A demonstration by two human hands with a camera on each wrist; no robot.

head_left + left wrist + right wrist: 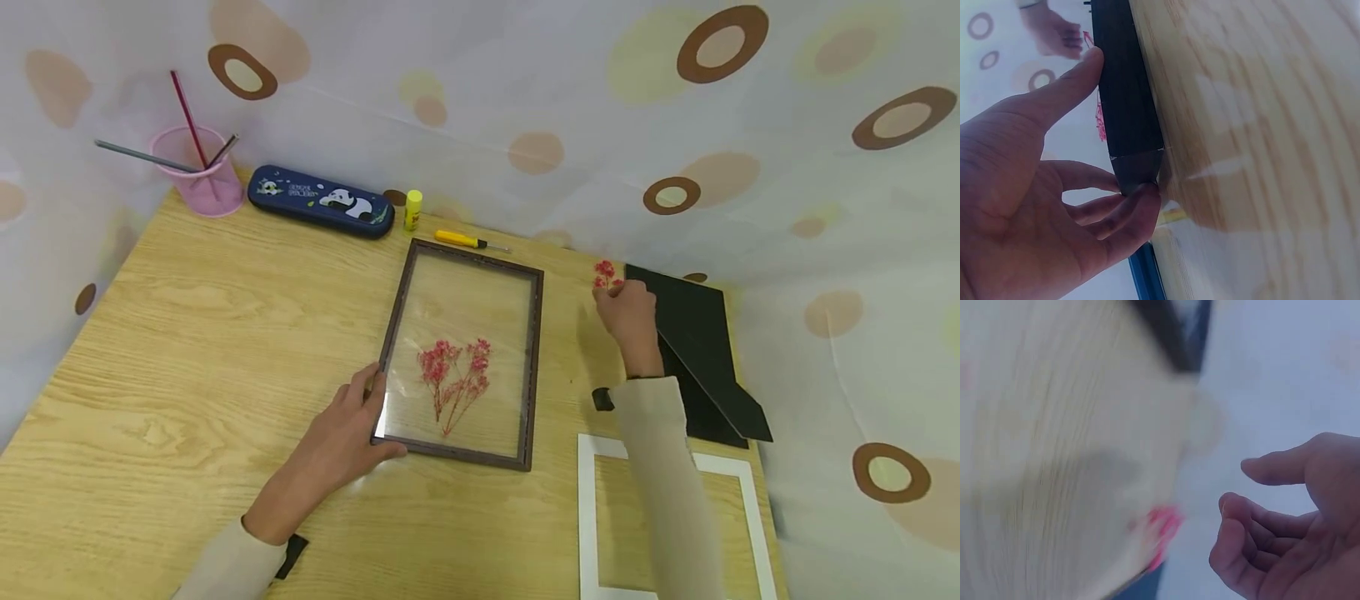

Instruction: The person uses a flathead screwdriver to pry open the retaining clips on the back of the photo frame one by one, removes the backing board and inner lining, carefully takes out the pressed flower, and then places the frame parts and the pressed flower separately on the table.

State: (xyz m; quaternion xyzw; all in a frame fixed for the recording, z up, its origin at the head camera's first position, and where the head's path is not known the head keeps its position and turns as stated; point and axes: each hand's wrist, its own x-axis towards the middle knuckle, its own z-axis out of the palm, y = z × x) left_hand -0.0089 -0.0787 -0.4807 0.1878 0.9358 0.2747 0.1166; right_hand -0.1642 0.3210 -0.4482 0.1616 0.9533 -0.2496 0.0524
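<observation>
A dark brown picture frame (536, 367) with a clear pane lies mid-table. Pink-red dried flower sprigs (437, 367) are in its lower half. My left hand (330, 442) holds the frame's near left corner, thumb along the near edge and fingers at the left side. In the left wrist view, the thumb and fingertips touch the frame's dark side (1125, 81). At the back right, my right hand (632, 321) is beside another red flower sprig (604, 269), partly hidden by it. In the right wrist view its thumb and bent fingers stand apart with nothing between them, near the blurred flower (1165, 525).
Black backing boards (693, 312) lie at the right; a white mat border (587, 517) is partly under my right forearm. Along the back are a yellow screwdriver (456, 239), a glue stick (412, 210), a navy panda pencil case (300, 196) and a pink pencil cup (210, 196). Patterned fabric borders the table.
</observation>
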